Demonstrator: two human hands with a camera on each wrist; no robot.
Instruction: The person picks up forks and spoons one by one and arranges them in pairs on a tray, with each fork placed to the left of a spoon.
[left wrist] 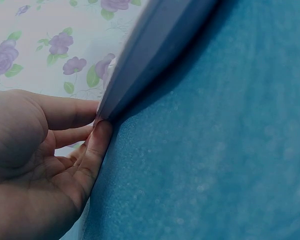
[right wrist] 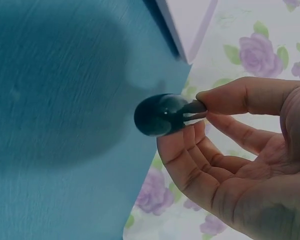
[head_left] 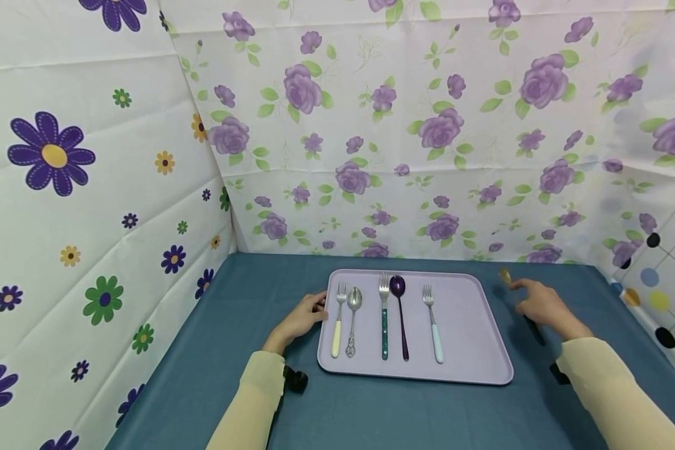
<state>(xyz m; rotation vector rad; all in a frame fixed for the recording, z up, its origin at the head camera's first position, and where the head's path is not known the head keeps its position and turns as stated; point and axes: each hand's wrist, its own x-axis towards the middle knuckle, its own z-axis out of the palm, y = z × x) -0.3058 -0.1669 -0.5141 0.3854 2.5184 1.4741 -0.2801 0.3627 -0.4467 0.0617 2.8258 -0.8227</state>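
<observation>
A pale lilac tray lies on the table, bearing a row of cutlery. From left to right are a fork with a yellow handle, an ornate silver spoon, a fork with a green handle, a dark purple spoon and a fork with a pale blue handle. My left hand grips the tray's left rim between thumb and fingers. Right of the tray, my right hand pinches a spoon with a gold bowl; the dark, rounded end of its handle faces the right wrist camera.
Blue-green cloth covers the table. Floral sheets hang behind and on the left, and a dotted sheet borders the right side. A dark wrist camera sits by the left sleeve.
</observation>
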